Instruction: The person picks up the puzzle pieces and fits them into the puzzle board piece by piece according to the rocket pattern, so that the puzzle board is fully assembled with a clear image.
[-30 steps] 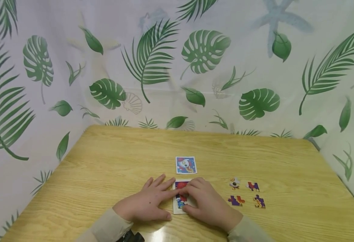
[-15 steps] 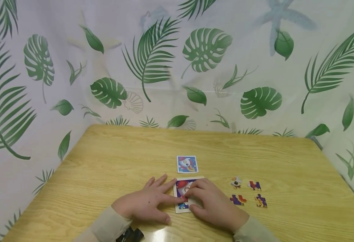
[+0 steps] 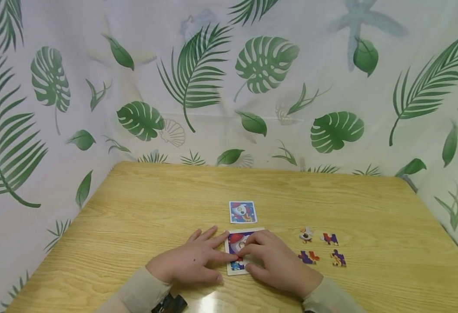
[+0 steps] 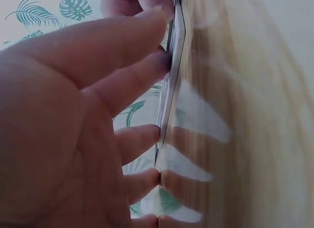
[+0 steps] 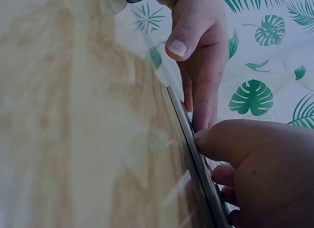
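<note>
A small jigsaw puzzle in a white-edged tray [image 3: 237, 272] lies flat between both hands; a red and white picture shows on its left part. My left hand [image 3: 195, 263] lies beside it with fingers spread, the index fingertip touching the puzzle's lower middle. In the left wrist view, the outstretched fingers [image 4: 140, 139] reach the tray and table. My right hand [image 3: 277, 263] arches over the puzzle's right part, fingertips bent down onto it. In the right wrist view, its thumb [image 5: 216, 139] touches the tray's near side. Whether a piece sits between thumb and fingers is hidden.
Above the tray lies a square picture card [image 3: 242, 212]. Several loose pieces lie on the right, among them a white one [image 3: 306, 234] and a purple and orange one [image 3: 337, 258]. Leaf-patterned cloth [image 3: 213, 87] hangs behind the wooden table [image 3: 154, 195].
The left index finger has slid rightward and nearer across the puzzle. The right hand has shifted slightly right, uncovering more of the picture; both are nearly still over the last half second.
</note>
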A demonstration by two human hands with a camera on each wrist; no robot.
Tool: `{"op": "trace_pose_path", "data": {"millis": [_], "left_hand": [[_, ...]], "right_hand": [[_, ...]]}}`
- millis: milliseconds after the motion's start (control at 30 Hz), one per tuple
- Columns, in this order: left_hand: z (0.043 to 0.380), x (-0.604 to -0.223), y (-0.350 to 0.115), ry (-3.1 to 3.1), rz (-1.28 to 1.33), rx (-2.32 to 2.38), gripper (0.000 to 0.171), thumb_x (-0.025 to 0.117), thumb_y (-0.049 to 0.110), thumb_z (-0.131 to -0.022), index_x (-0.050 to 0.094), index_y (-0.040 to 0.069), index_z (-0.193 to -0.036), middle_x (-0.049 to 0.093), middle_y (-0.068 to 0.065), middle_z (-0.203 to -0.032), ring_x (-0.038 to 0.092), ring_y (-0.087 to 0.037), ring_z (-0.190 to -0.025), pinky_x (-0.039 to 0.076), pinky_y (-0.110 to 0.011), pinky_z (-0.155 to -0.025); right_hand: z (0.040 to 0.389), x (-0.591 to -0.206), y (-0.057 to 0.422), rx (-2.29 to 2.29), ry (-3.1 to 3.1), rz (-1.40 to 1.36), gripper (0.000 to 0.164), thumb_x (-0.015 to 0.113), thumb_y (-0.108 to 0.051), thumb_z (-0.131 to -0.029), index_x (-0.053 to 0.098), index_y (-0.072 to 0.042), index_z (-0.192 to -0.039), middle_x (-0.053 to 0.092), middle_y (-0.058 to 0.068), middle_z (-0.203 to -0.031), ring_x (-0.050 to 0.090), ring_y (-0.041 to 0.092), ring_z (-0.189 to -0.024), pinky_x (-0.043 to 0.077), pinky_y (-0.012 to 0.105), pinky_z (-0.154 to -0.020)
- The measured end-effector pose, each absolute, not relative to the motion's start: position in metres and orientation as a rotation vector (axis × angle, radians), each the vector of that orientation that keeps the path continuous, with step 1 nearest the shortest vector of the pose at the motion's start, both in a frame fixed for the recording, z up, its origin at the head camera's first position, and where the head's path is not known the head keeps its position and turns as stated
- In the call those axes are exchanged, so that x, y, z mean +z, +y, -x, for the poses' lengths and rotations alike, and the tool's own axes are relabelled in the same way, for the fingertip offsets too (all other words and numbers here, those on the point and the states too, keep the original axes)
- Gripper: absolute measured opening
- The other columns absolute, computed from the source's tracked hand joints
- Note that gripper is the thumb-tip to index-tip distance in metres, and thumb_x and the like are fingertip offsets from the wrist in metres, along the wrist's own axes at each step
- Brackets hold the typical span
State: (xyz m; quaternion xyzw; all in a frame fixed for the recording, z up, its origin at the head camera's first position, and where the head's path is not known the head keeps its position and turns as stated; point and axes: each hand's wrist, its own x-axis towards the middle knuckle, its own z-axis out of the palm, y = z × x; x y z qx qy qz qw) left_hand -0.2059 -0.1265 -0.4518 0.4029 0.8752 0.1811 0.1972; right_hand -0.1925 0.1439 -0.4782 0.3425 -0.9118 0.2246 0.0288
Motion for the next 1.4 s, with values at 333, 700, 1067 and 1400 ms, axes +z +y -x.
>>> {"op": "trace_pose_path", "data": {"millis": [333,700,1067,1400], "left_hand": [[0.199,-0.459,-0.112,2.572,-1.033,0.535,0.072,0.063,0.056,-0.094,0.036,0.038,-0.158,0.017,-0.006,-0.168,0.005,-0.039,-0.153,0.005,-0.066,-0.116],[0.197,-0.46,-0.108,2.645,-0.993,0.487,0.071,0.064,0.053,-0.095,0.036,0.037,-0.158,0.021,-0.003,-0.167,0.009,-0.038,-0.153,0.009,-0.066,-0.116],[0.196,-0.46,-0.11,2.637,-0.994,0.492,0.072,0.067,0.05,-0.094,0.036,0.036,-0.158,0.02,-0.003,-0.168,0.009,-0.037,-0.153,0.008,-0.066,-0.116],[0.198,-0.459,-0.11,2.623,-0.985,0.503,0.072,0.066,0.051,-0.094,0.036,0.037,-0.158,0.018,-0.002,-0.168,0.008,-0.038,-0.153,0.008,-0.066,-0.117]], "right_hand": [[0.19,-0.477,0.143,0.699,-2.86,-0.978,0.033,0.074,-0.03,-0.09,0.069,-0.026,-0.122,0.057,-0.013,-0.122,0.051,0.01,-0.12,0.044,0.042,-0.105],[0.202,-0.461,0.176,0.843,-2.878,-0.67,0.032,0.077,-0.024,-0.09,0.07,-0.021,-0.121,0.055,-0.005,-0.129,0.049,0.02,-0.126,0.043,0.049,-0.106],[0.219,-0.467,0.27,0.705,-2.962,-0.482,0.06,0.075,-0.046,-0.09,0.063,-0.007,-0.135,0.052,0.014,-0.137,0.048,0.04,-0.126,0.043,0.061,-0.099],[0.222,-0.472,0.28,0.695,-2.979,-0.472,0.057,0.075,-0.05,-0.088,0.067,-0.01,-0.128,0.054,0.015,-0.136,0.05,0.042,-0.124,0.043,0.062,-0.099]]}}
